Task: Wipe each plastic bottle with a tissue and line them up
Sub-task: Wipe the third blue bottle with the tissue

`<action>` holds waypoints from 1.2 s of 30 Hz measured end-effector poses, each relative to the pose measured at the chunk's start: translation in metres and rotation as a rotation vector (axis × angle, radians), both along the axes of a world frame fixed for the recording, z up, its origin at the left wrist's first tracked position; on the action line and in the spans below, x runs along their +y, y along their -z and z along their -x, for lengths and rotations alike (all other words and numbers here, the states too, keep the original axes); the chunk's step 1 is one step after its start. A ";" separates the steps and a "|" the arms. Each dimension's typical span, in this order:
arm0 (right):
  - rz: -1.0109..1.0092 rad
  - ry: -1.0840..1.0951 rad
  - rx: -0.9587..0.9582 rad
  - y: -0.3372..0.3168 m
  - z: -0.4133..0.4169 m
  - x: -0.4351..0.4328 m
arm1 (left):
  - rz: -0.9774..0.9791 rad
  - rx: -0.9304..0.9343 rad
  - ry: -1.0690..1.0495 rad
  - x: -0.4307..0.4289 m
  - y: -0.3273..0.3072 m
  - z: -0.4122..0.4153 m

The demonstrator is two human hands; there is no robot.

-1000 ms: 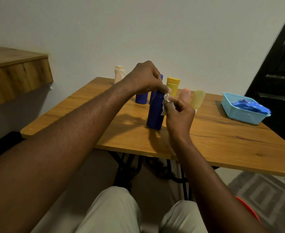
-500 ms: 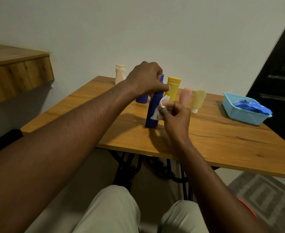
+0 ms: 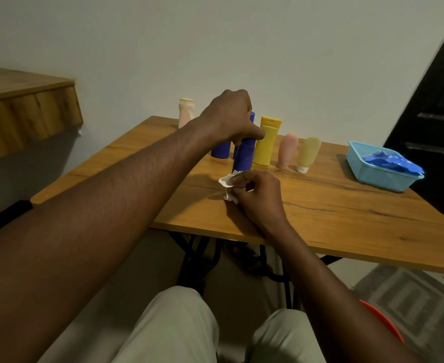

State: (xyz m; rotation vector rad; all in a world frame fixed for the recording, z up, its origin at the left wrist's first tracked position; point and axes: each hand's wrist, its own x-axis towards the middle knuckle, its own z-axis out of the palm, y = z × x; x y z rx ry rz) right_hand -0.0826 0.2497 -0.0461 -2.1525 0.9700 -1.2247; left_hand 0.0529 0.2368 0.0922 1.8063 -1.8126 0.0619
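Blue bottle, its top gripped by the curled fingers of my left hand, seems to be joining the row just right of them, while my right hand pinches the tissue nearby; a second blue bottle and a peach bottle to their left look unwiped.

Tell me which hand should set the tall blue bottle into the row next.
Left: the left hand grips the tall blue bottle beside the yellow bottle; the right hand holds the tissue.

Likely a room in a home: wooden table, patterned rug, dark panelled door.
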 end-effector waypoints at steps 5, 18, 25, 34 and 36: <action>0.095 0.031 -0.199 -0.019 0.001 -0.001 | -0.001 0.004 -0.015 0.001 -0.001 0.001; -0.320 0.107 -0.328 0.000 0.005 -0.021 | -0.014 0.058 -0.001 0.006 0.001 0.001; -0.220 0.063 -0.469 -0.035 0.002 -0.015 | -0.023 0.070 0.007 0.006 0.002 0.002; -0.303 0.092 -0.326 -0.010 0.003 -0.026 | 0.007 0.144 0.031 0.006 0.007 -0.009; -0.346 0.098 -0.244 -0.002 0.004 -0.023 | -0.001 0.145 0.035 0.006 0.008 -0.010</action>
